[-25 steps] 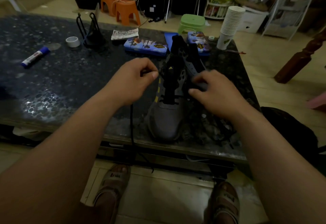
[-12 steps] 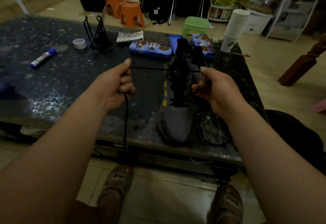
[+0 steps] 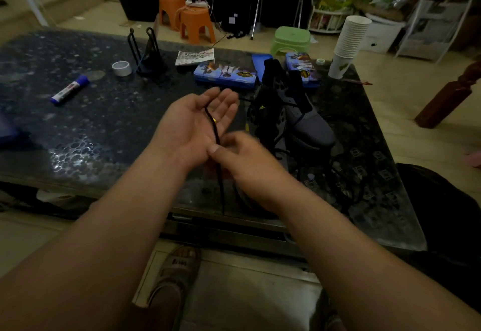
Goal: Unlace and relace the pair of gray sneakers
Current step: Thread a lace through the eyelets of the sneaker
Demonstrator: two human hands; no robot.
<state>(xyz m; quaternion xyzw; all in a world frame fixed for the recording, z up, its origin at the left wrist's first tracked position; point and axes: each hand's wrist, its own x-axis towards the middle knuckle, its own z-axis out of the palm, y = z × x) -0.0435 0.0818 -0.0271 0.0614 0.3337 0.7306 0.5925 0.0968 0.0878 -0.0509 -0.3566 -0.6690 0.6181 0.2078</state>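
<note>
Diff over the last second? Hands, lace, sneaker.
The left hand came off the gray sneaker and turned palm up, fingers straight. The black shoelace now lies across its palm. The right hand left the sneaker's tongue and moved left, pinching the shoelace at the heel of that palm. The roll of tape and stack of paper cups stayed put on the table.

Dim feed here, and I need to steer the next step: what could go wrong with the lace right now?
1. The black shoelace only lies across the open left hand. The right hand alone pinches it, so it may slip off.
2. Its tail hangs past the edge of the dark speckled table and could snag there.
3. Neither hand holds the gray sneaker. If the lace is threaded in it, a tug might drag it.
</note>
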